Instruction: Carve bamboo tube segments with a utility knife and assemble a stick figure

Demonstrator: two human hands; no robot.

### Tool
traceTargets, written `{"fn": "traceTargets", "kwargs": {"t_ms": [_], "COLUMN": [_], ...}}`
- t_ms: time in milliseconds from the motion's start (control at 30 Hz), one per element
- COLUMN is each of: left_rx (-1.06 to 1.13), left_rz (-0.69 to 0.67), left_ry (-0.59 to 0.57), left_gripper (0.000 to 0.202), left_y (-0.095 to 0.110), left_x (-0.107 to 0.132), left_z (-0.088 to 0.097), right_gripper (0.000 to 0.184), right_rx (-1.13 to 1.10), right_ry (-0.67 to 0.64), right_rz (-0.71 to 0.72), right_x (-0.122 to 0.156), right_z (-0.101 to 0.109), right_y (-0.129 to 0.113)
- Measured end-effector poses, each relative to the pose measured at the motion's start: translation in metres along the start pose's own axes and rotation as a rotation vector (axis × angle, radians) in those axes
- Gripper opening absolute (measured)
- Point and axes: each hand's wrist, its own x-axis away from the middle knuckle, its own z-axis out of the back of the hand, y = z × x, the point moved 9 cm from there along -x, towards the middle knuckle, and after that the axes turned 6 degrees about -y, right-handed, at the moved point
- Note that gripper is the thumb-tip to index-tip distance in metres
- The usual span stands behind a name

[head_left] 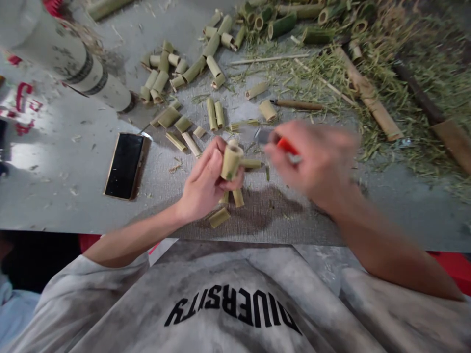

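My left hand (204,184) grips a short bamboo tube (231,164), its hollow end tilted up and a green patch near its lower end. To its right, my right hand (312,159) is closed around an orange-handled knife (285,145); motion blurs both. The grey blade (263,136) points left toward the tube, apart from it. Cut bamboo pieces lie just under and around my left hand, among them a split piece (220,217) near the table's front edge. Behind the knife rest a pale bamboo section (268,111) and a thin wooden-handled tool (298,104).
A phone (124,165) lies on the grey table (73,196) at left, near a tall patterned white container (84,68). Bamboo sections (160,81) cluster at the back. Shavings (371,98) cover the right, with a long bamboo strip (368,93) and a dark blade-like tool (419,88).
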Motion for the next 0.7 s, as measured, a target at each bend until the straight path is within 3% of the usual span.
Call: {"fn": "traceTargets", "kwargs": {"t_ms": [67, 133, 233, 367, 500, 600, 700], "left_rx": [0.013, 0.02, 0.041, 0.07, 0.087, 0.085, 0.073], "left_rz": [0.04, 0.075, 0.075, 0.094, 0.125, 0.107, 0.126], "left_ry": [-0.101, -0.111, -0.054, 0.027, 0.112, 0.11, 0.01], "left_gripper": [0.046, 0.045, 0.045, 0.045, 0.043, 0.043, 0.043], "left_y": [-0.004, -0.006, -0.004, -0.006, -0.009, -0.006, -0.007], "left_x": [0.001, 0.002, 0.0, -0.001, 0.001, 0.002, 0.004], "left_z": [-0.013, -0.016, -0.01, 0.003, 0.014, 0.013, 0.001], "right_gripper": [0.035, 0.036, 0.031, 0.031, 0.035, 0.032, 0.033], "right_rx": [-0.01, -0.023, -0.053, -0.119, -0.094, -0.038, 0.029], "right_ry": [0.076, 0.113, 0.079, -0.074, -0.165, -0.145, -0.011], "right_rz": [-0.125, -0.156, -0.049, 0.124, 0.187, 0.157, 0.006], "right_x": [-0.001, -0.001, -0.002, 0.003, 0.007, 0.004, -0.001], "right_z": [0.009, 0.013, 0.009, -0.008, -0.018, -0.014, 0.003], "right_y": [0.021, 0.029, 0.016, -0.012, -0.025, -0.02, 0.003]}}
